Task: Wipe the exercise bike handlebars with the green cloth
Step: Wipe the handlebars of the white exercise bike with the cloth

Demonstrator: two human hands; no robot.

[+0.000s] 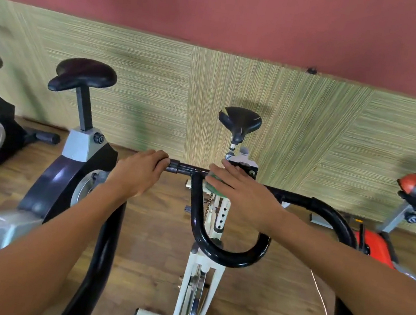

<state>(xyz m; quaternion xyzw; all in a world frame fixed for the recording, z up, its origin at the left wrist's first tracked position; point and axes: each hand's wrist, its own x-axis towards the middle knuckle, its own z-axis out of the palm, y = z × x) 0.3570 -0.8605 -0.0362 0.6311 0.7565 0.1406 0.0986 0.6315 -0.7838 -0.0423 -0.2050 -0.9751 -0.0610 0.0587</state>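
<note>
The black handlebars (300, 197) of a white exercise bike (200, 276) run across the middle of the view, with a U-shaped loop hanging below the crossbar. My left hand (138, 171) is closed around the left end of the crossbar. My right hand (239, 191) lies on the crossbar just right of the centre, pressing the green cloth (213, 180) against the bar. Only a small edge of the cloth shows under my fingers. The bike's black saddle (240, 121) is beyond the bar.
Another bike with a black saddle (83, 74) stands close on the left, and a further one at the far left edge. An orange bike (376, 247) stands on the right. The floor is wood, with a green striped wall behind.
</note>
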